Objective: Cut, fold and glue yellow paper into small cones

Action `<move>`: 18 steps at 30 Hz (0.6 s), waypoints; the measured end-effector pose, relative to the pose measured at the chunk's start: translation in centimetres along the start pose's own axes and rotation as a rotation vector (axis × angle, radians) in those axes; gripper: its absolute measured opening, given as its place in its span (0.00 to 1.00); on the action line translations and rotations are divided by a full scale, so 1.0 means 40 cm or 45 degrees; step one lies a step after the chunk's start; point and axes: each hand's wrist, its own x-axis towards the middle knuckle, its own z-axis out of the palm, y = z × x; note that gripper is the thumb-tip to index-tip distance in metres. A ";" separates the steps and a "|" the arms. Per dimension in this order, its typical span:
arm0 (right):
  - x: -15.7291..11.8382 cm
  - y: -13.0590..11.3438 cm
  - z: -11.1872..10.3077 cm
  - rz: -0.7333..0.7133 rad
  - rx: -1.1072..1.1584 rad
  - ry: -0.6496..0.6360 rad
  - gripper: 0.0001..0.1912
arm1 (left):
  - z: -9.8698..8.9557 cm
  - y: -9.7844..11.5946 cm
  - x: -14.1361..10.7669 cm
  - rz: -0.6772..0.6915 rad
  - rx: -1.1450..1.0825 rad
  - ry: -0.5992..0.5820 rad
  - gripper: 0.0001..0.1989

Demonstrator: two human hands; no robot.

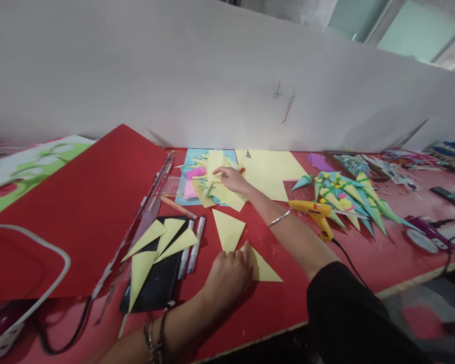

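Note:
My left hand [227,273] rests on the red table with its fingers curled down at a pale yellow paper piece [266,267]. Another yellow paper piece [229,227] lies just beyond its knuckles, its narrow end partly hidden by the hand. My right hand [231,179] reaches over a pile of yellow and blue paper scraps [200,189], fingers stretched out and apart. To the left, several cut yellow paper wedges [142,275] lie on a black phone-like slab [163,285]. Two white markers [196,245] lie beside it.
A yellow glue gun [313,210] with a black cord lies at right, near a heap of yellow and blue paper cones [349,194]. Yellow sheets [273,174] lie at the back against the white wall. A large red board [87,217] and a white cable [56,247] occupy the left.

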 end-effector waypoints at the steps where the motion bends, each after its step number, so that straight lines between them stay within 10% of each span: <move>1: 0.000 0.009 0.000 0.000 -0.018 0.009 0.18 | 0.000 0.000 0.000 -0.008 -0.014 0.028 0.19; 11: -0.248 -0.016 -0.113 -0.198 0.003 -0.169 0.11 | 0.007 -0.030 0.001 -0.042 -0.231 0.102 0.38; 18: -0.465 0.006 -0.117 -0.289 0.131 -0.141 0.11 | 0.000 -0.034 -0.001 0.148 -0.407 0.133 0.29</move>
